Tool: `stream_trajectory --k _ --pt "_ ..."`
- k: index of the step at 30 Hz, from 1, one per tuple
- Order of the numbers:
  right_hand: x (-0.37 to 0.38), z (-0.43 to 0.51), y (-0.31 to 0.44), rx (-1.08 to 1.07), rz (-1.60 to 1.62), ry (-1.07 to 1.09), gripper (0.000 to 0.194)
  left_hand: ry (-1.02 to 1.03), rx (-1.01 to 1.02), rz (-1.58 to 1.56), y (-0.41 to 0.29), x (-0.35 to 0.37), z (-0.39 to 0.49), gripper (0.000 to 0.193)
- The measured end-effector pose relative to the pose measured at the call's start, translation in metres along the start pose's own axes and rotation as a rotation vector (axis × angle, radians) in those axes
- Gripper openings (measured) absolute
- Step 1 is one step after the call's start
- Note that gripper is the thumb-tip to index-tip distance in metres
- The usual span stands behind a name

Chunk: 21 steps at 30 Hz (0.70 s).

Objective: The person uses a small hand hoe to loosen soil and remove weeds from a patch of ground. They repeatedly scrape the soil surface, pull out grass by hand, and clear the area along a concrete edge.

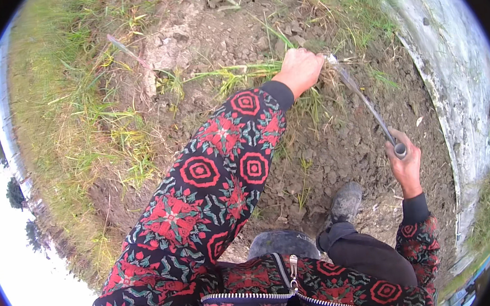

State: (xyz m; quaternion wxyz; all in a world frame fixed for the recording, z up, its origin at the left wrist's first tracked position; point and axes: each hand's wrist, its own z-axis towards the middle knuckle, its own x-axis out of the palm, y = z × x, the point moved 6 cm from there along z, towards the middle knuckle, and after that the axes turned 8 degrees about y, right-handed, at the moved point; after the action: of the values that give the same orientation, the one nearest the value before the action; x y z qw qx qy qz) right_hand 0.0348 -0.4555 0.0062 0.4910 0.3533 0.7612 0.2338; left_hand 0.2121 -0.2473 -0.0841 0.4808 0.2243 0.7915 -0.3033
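My left hand (301,69) is closed around a bunch of long green grass (251,70), whose blades trail out to the left. In my right hand (406,163) is the hollow, tube-like end of a long metal hand tool (367,103). The tool reaches up and left from that hand, and its bright far end lies just right of my left hand, beside the dry roots and stalks. Whether it touches them I cannot tell. Cloddy brown soil (336,145) lies under both hands.
Tall grass (76,124) grows along the left side. A pale concrete strip (457,82) curves down the right. Near my body are a dark shoe (346,201) on the soil and a rounded dark object (283,243) bearing writing. Small weeds (304,178) stand between.
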Motion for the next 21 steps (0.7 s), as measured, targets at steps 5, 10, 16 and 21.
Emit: stream_trajectory --k 5,10,16,21 --pt "0.006 0.0 -0.008 0.016 0.072 -0.047 0.026 -0.039 0.021 -0.058 0.004 -0.001 0.001 0.009" --pt "0.0 -0.015 -0.016 0.034 0.064 -0.069 0.025 0.407 0.193 -0.042 -0.018 0.028 -0.058 0.005" --pt "0.01 -0.05 -0.017 0.046 0.047 -0.088 0.027 0.558 0.297 -0.062 -0.045 0.081 -0.237 0.014" --pt "0.043 -0.107 -0.004 -0.12 0.018 0.012 0.028 0.53 0.146 -0.229 -0.055 0.092 -0.308 0.019"
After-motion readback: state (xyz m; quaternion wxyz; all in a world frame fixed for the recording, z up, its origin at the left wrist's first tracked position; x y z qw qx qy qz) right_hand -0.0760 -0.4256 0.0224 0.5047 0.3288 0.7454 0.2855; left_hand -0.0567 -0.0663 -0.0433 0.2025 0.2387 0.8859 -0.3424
